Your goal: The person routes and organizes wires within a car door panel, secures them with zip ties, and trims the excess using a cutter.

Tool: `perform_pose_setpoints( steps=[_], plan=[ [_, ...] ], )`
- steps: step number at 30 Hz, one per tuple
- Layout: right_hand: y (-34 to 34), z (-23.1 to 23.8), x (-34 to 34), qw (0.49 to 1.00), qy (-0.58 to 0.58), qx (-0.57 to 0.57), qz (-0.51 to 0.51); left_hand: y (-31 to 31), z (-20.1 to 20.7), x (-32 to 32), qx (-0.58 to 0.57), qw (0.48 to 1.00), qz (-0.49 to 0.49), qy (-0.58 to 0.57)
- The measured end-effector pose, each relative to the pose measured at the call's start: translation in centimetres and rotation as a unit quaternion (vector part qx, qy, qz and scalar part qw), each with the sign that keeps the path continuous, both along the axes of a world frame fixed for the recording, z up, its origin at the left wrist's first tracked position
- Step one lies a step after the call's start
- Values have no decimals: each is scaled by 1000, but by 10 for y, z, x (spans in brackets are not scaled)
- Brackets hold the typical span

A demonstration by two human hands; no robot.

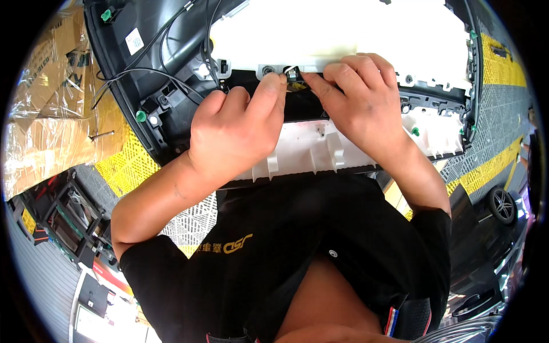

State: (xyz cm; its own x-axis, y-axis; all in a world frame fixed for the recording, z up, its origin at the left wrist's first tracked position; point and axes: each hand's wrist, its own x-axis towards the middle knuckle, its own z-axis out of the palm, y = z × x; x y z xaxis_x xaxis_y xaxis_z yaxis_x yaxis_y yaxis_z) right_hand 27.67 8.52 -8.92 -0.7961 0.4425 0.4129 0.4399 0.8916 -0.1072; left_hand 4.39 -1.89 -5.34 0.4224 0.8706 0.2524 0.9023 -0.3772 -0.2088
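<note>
The back of a black car door panel [186, 48] lies before me. A small black part with a white strip [293, 74], perhaps a connector, sits at the lower edge of the panel's white padding [343, 28]. My left hand [237, 126] is closed, its fingertips pinched at the left side of this part. From the right, my right hand [366, 103] meets it with a fingertip, its other fingers curled above the padding edge. What lies beneath the fingertips is partly hidden. Below the hands runs a ribbed white plastic piece [300, 150].
Black cables [163, 71] loop across the panel's left part. Green clips [141, 116] stick out along its rim. A plastic-wrapped cardboard box [63, 114] stands at left, above a black rack [74, 214]. A dark car with a wheel [503, 204] is at right.
</note>
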Motion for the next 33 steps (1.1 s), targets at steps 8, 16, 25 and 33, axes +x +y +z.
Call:
perform_pose_setpoints(
  steps=[8, 16, 25, 33],
  plan=[
    [0, 4, 0, 1000, 2, -8, 5, 3, -3, -8, -6, 997, -44, -62],
    [2, 3, 1, 999, 23, -13, 20, 7, -2, -5, -20, 993, -14, -114],
    [3, 6, 2, 999, 32, -33, 21, 1, 14, 3, -171, 947, 69, -262],
    [5, 8, 2, 998, 36, -43, 28, -4, -4, 5, -101, 974, 44, -200]
  ],
)
